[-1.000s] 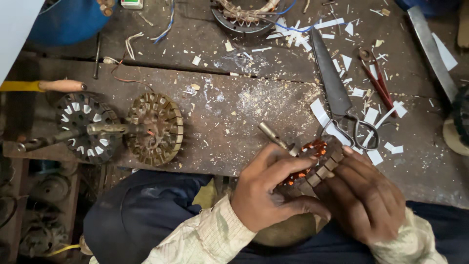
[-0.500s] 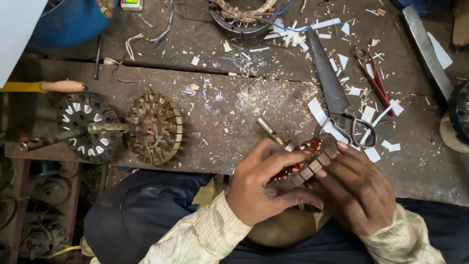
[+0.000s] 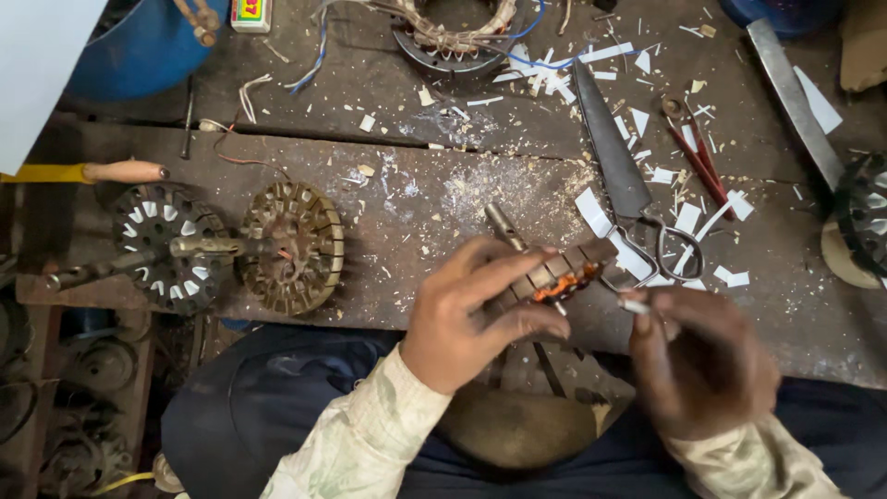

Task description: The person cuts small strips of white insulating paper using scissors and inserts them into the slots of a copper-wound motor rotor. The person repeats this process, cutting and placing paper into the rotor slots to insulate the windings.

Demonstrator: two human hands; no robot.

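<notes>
Head camera is showing the left hand [image 3: 462, 319] clamping its fingers around a slotted, laminated metal stator core with copper-orange windings [image 3: 554, 277], holding it just above the near edge of the rough, scratched grey bench [image 3: 407, 203]. The right hand [image 3: 707, 360], blurred, is pinching a small pale strip [image 3: 636, 303] just beside the core. Long steel scissors [image 3: 628, 199] are lying among white paper scraps [image 3: 688, 217]. Two round slotted rotor discs [image 3: 236, 245] on a shaft are resting at the left.
</notes>
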